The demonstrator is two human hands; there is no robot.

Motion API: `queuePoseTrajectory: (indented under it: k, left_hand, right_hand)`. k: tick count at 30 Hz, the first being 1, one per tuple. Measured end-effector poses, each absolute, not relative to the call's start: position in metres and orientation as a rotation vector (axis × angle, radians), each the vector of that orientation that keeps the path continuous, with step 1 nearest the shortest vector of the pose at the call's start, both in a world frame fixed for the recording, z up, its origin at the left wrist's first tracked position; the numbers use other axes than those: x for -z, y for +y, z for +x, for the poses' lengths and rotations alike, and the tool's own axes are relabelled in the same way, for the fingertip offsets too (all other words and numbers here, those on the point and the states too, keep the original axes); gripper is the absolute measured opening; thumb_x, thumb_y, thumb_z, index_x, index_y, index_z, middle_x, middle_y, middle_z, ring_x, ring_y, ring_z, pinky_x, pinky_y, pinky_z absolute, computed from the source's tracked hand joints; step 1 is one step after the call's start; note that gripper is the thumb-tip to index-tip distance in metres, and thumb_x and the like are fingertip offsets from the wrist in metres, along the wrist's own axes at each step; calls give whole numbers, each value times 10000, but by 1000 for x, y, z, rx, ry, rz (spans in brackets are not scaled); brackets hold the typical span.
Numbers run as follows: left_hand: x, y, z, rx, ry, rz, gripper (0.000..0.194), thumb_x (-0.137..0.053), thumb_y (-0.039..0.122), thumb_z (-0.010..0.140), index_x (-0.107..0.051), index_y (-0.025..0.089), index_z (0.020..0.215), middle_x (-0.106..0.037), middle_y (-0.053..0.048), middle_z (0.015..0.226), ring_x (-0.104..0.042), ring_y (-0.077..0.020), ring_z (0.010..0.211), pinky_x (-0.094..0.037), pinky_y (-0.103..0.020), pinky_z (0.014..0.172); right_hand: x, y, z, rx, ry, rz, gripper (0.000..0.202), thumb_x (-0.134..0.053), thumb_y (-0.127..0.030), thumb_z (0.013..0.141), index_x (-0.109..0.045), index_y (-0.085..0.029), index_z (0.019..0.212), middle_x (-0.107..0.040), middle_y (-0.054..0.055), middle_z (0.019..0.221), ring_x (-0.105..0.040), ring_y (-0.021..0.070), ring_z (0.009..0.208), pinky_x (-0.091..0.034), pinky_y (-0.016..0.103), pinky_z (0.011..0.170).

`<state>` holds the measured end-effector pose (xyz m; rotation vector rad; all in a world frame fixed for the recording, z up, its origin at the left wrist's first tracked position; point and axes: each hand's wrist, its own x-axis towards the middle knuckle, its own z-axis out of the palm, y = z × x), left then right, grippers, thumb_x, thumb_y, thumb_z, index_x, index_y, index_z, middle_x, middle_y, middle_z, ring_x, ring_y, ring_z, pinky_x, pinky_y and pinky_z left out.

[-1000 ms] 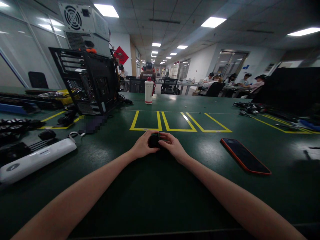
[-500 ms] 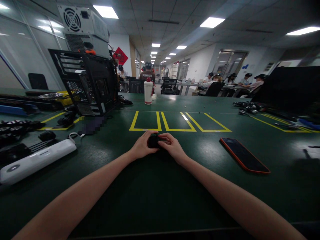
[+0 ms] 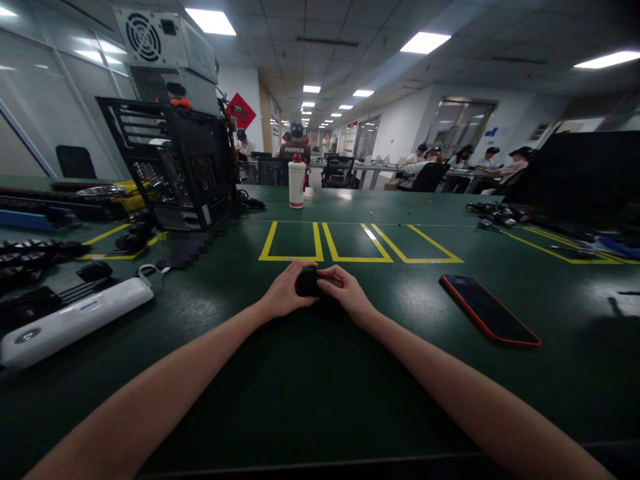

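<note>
A small dark rounded object [image 3: 307, 283] is held just above or on the green table [image 3: 310, 387], in front of the yellow tape frames; its exact kind is too dark to make out. My left hand [image 3: 286, 291] curls round its left side, thumb below and fingers above. From the right, my right hand [image 3: 345, 293] has thumb and forefinger pinched at the object's edge. To the right of my hands lies a phone in an orange case [image 3: 487, 310], screen up.
Beyond my hands are yellow tape outlines [image 3: 291, 259] and a white bottle with a red lid [image 3: 297, 183]. On the left stand an open black computer case [image 3: 193, 167] with power supplies [image 3: 167, 47] on top, and a white power strip [image 3: 80, 323]. People sit at far tables.
Both hands stay on the dark object in nearly the same place. My right fingertips have shifted very slightly; the rest of the table looks the same.
</note>
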<state>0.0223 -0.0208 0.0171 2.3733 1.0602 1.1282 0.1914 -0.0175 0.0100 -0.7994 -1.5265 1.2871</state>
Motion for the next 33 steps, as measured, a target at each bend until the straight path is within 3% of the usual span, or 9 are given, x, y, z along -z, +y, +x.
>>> queuePoseTrajectory:
  k: [7, 12, 18, 25, 33]
  left_hand:
    - [-18, -22, 22, -1117, 1057, 2363, 575, -664, 189, 607, -390, 230, 1111, -462, -34, 1101, -474, -209, 1000, -410, -346, 834]
    - [-17, -20, 22, -1116, 1066, 2363, 582, -668, 185, 601, -390, 226, 1111, -463, -35, 1099, -471, -212, 1003, -405, -351, 841]
    - [-16, -19, 22, -1118, 1066, 2372, 590, -675, 214, 603, -387, 231, 1117, -460, -32, 1109, -471, -212, 999, -408, -356, 836]
    - [-15, -19, 22, -1114, 1065, 2374, 589, -672, 191, 598, -389, 227, 1112, -464, -37, 1104, -470, -214, 1002, -409, -354, 831]
    - [-17, -20, 22, -1109, 1060, 2382, 592, -673, 189, 592, -391, 229, 1111, -466, -32, 1099, -476, -208, 989, -418, -344, 812]
  right_hand:
    - [-8, -15, 192, -1303, -1556, -860, 333, -590, -219, 687, -525, -188, 1012, -583, 57, 1025, -558, 167, 953, -406, 353, 886]
    - [-6, -15, 194, -1350, -1566, -736, 334, -629, -177, 646, -521, -200, 962, -571, 32, 1028, -550, 164, 979, -417, 336, 880]
    - [-9, -19, 192, -1284, -1531, -775, 186, -603, -236, 679, -525, -196, 843, -582, 4, 908, -569, 141, 901, -427, 332, 860]
    - [-9, -16, 193, -1317, -1568, -873, 342, -594, -227, 681, -518, -195, 1012, -587, 55, 1007, -570, 176, 927, -419, 380, 867]
    - [-10, -20, 192, -1315, -1549, -771, 236, -605, -229, 675, -524, -198, 894, -577, 18, 978, -566, 144, 918, -421, 334, 865]
